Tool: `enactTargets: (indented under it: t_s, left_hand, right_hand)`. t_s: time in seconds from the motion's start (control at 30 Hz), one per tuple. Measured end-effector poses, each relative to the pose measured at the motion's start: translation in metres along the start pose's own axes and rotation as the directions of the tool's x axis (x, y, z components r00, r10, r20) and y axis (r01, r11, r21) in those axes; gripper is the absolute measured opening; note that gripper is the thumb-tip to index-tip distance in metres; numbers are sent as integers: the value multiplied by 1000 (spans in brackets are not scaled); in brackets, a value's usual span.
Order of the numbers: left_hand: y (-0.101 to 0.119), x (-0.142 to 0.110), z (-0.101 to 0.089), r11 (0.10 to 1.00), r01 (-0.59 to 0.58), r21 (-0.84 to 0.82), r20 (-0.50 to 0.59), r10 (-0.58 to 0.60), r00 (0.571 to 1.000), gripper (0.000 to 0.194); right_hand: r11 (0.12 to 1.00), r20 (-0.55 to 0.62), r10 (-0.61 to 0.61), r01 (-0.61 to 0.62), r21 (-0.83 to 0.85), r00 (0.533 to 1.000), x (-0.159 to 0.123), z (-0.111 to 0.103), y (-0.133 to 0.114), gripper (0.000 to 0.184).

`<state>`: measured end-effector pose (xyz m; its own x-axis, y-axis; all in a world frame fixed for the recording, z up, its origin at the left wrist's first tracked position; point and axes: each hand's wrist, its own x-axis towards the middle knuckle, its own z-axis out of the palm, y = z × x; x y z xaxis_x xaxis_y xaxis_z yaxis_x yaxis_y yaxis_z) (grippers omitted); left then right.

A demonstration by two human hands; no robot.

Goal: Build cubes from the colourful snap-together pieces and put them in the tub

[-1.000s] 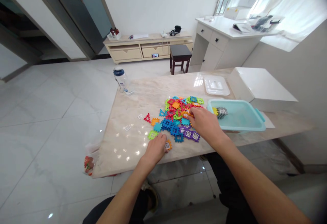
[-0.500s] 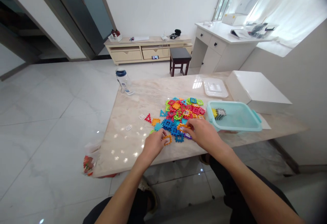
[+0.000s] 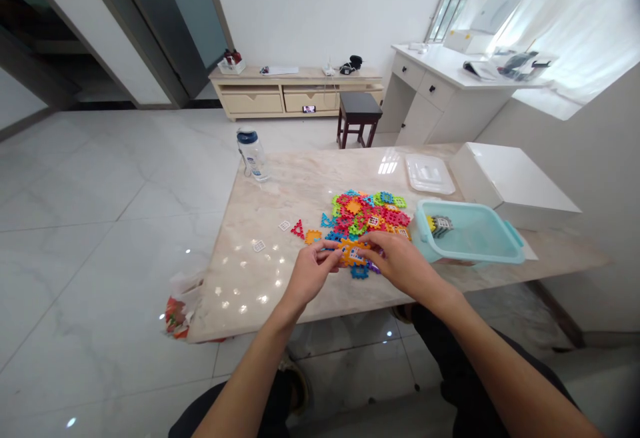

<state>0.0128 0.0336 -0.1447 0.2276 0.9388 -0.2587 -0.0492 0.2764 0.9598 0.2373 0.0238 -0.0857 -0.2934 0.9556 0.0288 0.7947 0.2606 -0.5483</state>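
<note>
My left hand (image 3: pixel 311 271) and my right hand (image 3: pixel 400 259) are close together over the near side of a pile of toothed plastic building tiles. Between their fingertips are orange building tiles (image 3: pixel 353 253) with a white lattice insert, pinched from both sides. The tiles overlap, so I cannot tell how they join. Behind and beneath them spreads the pile, with red tiles (image 3: pixel 373 215) in the middle and a blue tile (image 3: pixel 359 271) at the front edge. A red triangle tile (image 3: pixel 297 229) and a loose orange tile (image 3: pixel 313 237) lie left of the pile.
A pale turquoise bin (image 3: pixel 470 258) holding grey and yellow tiles stands right of the pile. Behind it are a clear lid (image 3: pixel 430 174) and a white box (image 3: pixel 520 175). A water bottle (image 3: pixel 253 157) stands at the far left corner. White lattice inserts (image 3: pixel 259 246) lie on the left.
My hands have come together, bringing the left hand's orange tile up against the right hand's orange tile. The view has shifted slightly, moving the table contents rightward in the picture.
</note>
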Motion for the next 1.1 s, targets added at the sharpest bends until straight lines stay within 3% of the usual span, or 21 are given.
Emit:
enactTargets:
  t_s: [0.2, 0.37, 0.5, 0.57, 0.77, 1.1]
  left_hand:
    - [1, -3, 6, 998, -49, -32, 37, 50, 998, 57]
    - [3, -3, 7, 999, -53, 7, 7, 53, 999, 50]
    - [6, -3, 3, 997, -80, 13, -101, 81, 992, 49]
    - [7, -2, 2, 997, -80, 18, -132, 82, 988, 48]
    - [2, 2, 3, 991, -108, 74, -121, 116, 986, 39]
    - [-6, -1, 4, 979, -127, 159, -152, 152, 977, 38]
  right_hand:
    - [998, -81, 32, -27, 61, 996, 2, 3, -3, 21]
    - [988, -129, -138, 127, -91, 982, 1, 17, -9, 25]
    - [955, -119, -250, 224, -194, 961, 2, 39, -16, 63]
    - [949, -119, -262, 233, -214, 958, 4, 47, -18, 74]
    - [937, -68, -265, 241, -252, 962, 15, 48, -16, 52]
    - [935, -21, -249, 234, -266, 968, 15, 38, -18, 45]
